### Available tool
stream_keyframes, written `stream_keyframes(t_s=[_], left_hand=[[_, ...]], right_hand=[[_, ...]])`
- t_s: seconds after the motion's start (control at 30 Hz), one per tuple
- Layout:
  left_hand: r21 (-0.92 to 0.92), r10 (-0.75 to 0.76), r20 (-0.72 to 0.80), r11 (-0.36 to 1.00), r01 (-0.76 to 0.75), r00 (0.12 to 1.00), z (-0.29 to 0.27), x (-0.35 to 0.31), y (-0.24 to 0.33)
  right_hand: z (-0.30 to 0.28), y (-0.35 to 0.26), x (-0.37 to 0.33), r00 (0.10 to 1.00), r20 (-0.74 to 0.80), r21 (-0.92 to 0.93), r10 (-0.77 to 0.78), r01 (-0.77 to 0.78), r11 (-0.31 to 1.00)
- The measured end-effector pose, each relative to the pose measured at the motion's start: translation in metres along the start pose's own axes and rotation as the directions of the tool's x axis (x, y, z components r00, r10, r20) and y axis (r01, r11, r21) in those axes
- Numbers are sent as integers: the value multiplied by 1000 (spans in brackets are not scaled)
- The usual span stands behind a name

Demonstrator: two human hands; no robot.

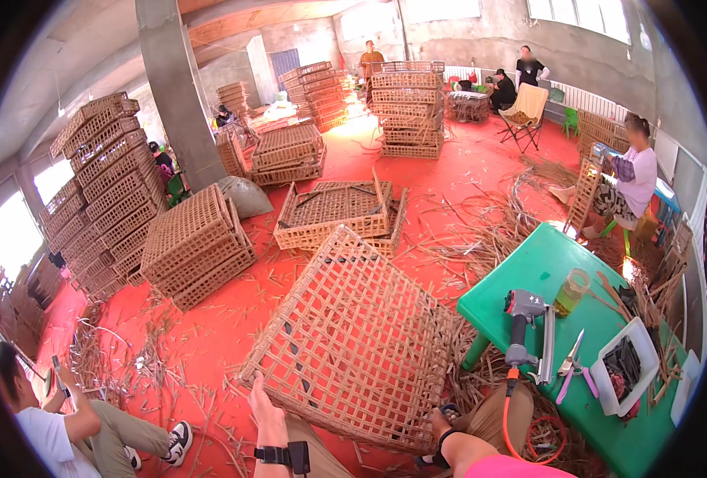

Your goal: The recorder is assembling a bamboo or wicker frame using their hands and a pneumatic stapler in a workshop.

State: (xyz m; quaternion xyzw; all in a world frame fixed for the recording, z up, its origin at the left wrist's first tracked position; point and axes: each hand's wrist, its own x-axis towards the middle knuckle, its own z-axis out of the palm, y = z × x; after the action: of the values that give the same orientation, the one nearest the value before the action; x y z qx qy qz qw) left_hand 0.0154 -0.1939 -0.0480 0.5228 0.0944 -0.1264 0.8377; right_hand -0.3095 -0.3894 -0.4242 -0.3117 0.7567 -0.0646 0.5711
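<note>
A large square woven wicker tray (pixel 353 346) with an open lattice stands tilted in front of me, above my knees. My left hand (pixel 264 408) is closed on its lower left corner, with the fingers partly behind the rim. At the bottom right edge my right hand (pixel 443 426) grips the same tray, most of its fingers hidden behind the weave. Dark strips show through the lattice along the left side and near the top. To the right, a grey and red nail gun (pixel 522 323) with an orange hose rests on a green table (pixel 497 287).
Purple-handled scissors (pixel 575 370), a white plastic bin (pixel 624 366) and a glass jar (pixel 571 293) sit on the table. Stacked wicker trays (pixel 198 247) and loose strips (pixel 489 239) cover parts of the red floor. A person (pixel 58 422) sits at left, another (pixel 628 175) at right.
</note>
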Motion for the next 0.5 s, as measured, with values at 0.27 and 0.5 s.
stream_keyframes(t_s=[0.27, 0.5], left_hand=[[-25, -9, 60, 1000, 10, 998, 6, 9, 3], [197, -80, 158, 979, 48, 984, 40, 41, 36]], right_hand=[[-24, -4, -35, 930, 365, 184, -50, -20, 983], [-33, -11, -8, 897, 404, 487, -179, -46, 872]])
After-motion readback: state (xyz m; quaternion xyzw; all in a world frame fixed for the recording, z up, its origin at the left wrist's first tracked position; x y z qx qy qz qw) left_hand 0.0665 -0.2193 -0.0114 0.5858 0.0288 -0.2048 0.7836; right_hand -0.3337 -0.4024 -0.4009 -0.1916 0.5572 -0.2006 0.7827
